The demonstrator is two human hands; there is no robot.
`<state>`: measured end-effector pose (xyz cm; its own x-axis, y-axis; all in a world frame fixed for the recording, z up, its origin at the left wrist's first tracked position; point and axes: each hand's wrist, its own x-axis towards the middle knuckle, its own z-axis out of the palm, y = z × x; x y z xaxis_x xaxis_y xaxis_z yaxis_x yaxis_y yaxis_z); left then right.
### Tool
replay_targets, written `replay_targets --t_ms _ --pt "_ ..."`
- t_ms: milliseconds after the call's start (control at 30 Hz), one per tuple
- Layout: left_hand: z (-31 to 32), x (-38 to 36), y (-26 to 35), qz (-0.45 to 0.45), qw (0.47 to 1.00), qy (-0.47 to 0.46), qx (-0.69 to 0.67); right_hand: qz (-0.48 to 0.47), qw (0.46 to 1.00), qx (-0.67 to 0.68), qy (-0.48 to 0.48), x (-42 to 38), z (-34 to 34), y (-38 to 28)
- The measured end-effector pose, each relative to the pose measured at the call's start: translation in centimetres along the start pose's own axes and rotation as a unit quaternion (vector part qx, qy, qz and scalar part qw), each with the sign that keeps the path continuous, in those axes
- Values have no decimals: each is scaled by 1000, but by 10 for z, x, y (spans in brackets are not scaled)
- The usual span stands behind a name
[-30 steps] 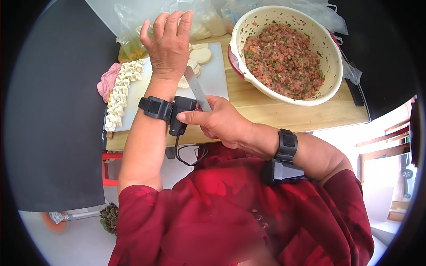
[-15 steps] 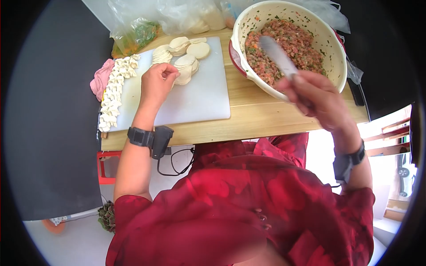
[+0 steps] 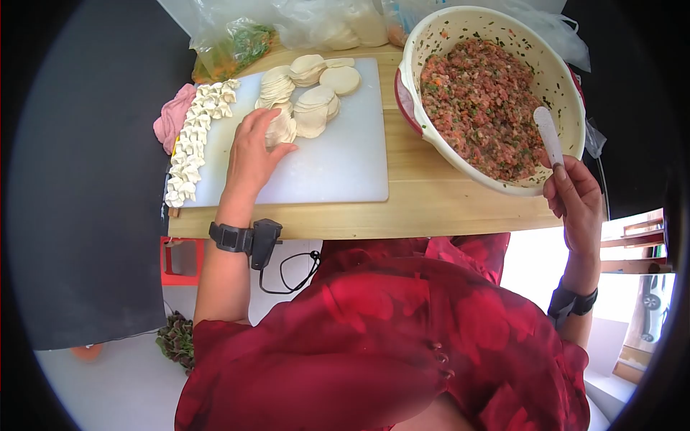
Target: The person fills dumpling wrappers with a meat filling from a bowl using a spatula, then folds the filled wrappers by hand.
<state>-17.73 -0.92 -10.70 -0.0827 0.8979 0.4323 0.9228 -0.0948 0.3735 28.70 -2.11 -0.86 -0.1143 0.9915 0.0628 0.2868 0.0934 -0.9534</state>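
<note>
My left hand (image 3: 253, 152) is over the white cutting board (image 3: 338, 172), thumb and fingers spread around the near edge of a fanned stack of dumpling wrappers (image 3: 282, 129). More stacks of round wrappers (image 3: 316, 109) lie just beyond it. A row of folded dumplings (image 3: 188, 147) runs along the board's left edge. In my right hand (image 3: 578, 197) is a spatula (image 3: 549, 135), its pale blade pointing up over the near right rim of a large cream bowl (image 3: 525, 188). Minced meat filling (image 3: 481, 108) with green and orange bits fills much of the bowl.
Plastic bags (image 3: 233, 47) line the back of the wooden table (image 3: 424, 205), one with greens inside. A pink cloth (image 3: 173, 117) lies left of the board. Below the table are a red stool (image 3: 183, 262) and a cable (image 3: 298, 276).
My left hand has gone from pinched fingers to spread ones, by a nearer wrapper stack now visible. My right hand has moved right with the spatula, away from the middle of the filling.
</note>
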Motion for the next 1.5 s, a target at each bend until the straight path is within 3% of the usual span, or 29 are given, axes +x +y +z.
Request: replay_targets --t_ms 200,267,300,400,467,567,767,900,967,1100,1167,1267,1300,1367,1500 --pt "-2 -2 -10 75 996 -2 39 -17 1000 -17 -3 1 4 -4" --pt "-4 7 -6 -61 989 23 -130 -20 1000 -20 -7 2 5 -4" --pt "-2 15 -11 -62 989 23 -130 -27 999 -25 -12 5 4 -4" --pt "5 58 -35 -20 995 62 -72 -35 999 -29 -20 10 7 -8" --pt "14 86 -51 -28 999 -3 -44 -37 999 -27 -19 13 8 -12" --pt "30 118 -70 -48 998 -21 -25 -32 998 -41 -26 13 9 -15" --pt "32 136 -70 -22 995 -89 30 -12 997 -70 -23 14 4 -20" --pt "38 137 -81 18 995 -60 74 -12 995 -96 -26 21 -9 -20" --pt "42 137 -91 -40 998 -31 -38 -10 993 -112 -27 26 -13 -21" --pt "51 135 -107 -18 997 1 -75 -27 991 -128 -39 35 -17 -21" --pt "61 142 -128 -58 970 33 -234 -32 990 -131 -41 37 -16 -19" --pt "56 141 -122 -101 939 22 -327 -23 991 -129 -38 37 -15 -17" --pt "55 140 -119 -101 940 22 -326 -23 991 -128 -39 37 -15 -17" --pt "58 137 -109 -3 987 21 -161 -19 992 -117 -46 36 -15 -15" --pt "47 138 -88 -24 995 -67 -69 -21 992 -120 -43 34 -18 -13"
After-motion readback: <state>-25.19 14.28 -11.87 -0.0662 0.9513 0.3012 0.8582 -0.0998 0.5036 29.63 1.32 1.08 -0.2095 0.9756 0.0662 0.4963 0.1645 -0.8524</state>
